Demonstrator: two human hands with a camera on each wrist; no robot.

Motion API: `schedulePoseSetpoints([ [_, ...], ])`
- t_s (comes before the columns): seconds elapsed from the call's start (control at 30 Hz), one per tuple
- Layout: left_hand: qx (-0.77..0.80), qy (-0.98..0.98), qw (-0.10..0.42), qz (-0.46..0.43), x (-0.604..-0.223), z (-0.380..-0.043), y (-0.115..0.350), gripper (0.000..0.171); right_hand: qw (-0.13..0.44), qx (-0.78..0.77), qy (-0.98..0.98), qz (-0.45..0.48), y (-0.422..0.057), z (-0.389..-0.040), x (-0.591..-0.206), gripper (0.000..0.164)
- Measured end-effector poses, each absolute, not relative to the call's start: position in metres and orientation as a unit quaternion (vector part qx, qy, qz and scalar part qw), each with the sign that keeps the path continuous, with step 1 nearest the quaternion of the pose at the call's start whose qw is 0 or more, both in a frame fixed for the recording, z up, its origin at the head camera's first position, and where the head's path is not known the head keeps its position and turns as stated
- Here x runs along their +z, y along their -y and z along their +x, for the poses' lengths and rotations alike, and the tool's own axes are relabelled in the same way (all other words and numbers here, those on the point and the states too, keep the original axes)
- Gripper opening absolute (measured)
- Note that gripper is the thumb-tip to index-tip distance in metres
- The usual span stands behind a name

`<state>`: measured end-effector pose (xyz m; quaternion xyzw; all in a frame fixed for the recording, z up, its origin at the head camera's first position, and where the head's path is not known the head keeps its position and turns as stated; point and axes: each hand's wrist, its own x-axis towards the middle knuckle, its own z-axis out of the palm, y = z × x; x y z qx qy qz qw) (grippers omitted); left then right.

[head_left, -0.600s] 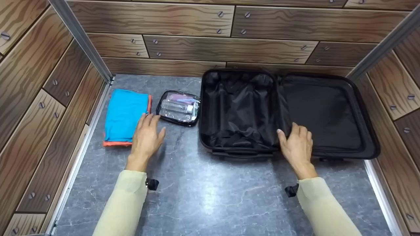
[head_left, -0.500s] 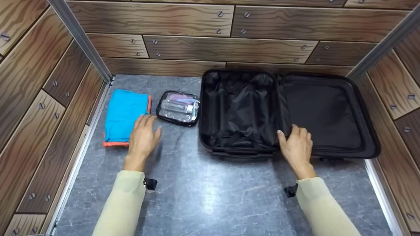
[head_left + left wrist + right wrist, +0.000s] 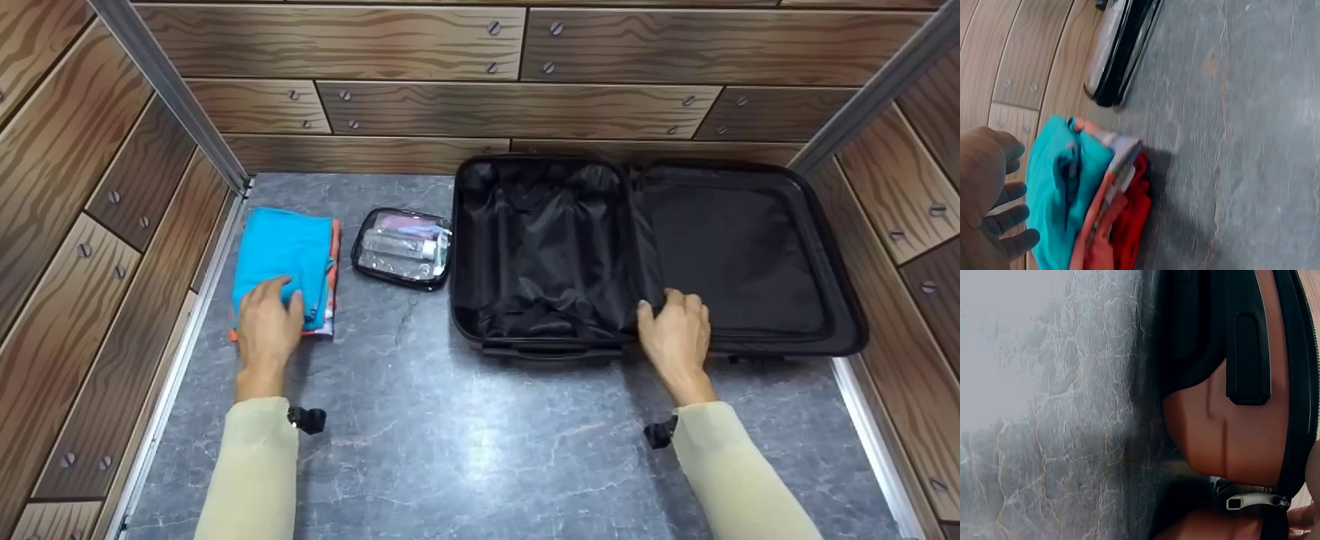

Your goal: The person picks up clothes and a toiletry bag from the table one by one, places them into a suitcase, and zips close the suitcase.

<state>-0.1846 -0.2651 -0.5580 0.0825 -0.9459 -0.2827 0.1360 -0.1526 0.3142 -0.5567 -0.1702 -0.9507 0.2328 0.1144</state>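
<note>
A stack of folded clothes lies on the grey floor at the left, with a bright blue garment on top. Orange, red and patterned layers show under it in the left wrist view. My left hand is over the near end of the stack, fingers spread and slightly bent, close to the blue cloth. A black-lined suitcase lies open at the right; its outer shell is orange-brown. At the near end of its middle edge, between the two halves, my right hand grips the rim, its fingertips partly hidden.
A clear zip pouch with black trim, holding a bottle and small items, lies between the clothes and the suitcase. Wood-patterned walls enclose the floor at the back and both sides. A metal zipper pull hangs near my right fingers.
My left hand has moved left and slightly down, from the right edge of the clothes stack to over its near end. The right hand stays at the suitcase. The view has shifted slightly.
</note>
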Motion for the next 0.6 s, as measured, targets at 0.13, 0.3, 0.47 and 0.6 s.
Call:
schedulePoseSetpoints([
  [0.13,-0.279,0.945,0.131,0.106,-0.558,-0.187,0.277,0.041,0.12,0.234,0.95,-0.169,-0.314,-0.153,-0.558,0.052],
  [0.3,-0.264,0.949,0.126,0.12,-0.554,-0.195,0.289,0.041,0.119,0.237,0.949,-0.17,-0.314,-0.153,-0.558,0.051],
  [0.47,-0.241,0.955,0.097,0.141,-0.552,-0.203,0.298,0.045,0.118,0.238,0.949,-0.169,-0.315,-0.154,-0.559,0.05],
  [0.6,-0.25,0.949,0.074,0.177,-0.551,-0.209,0.303,0.054,0.129,0.24,0.948,-0.164,-0.314,-0.153,-0.56,0.047],
])
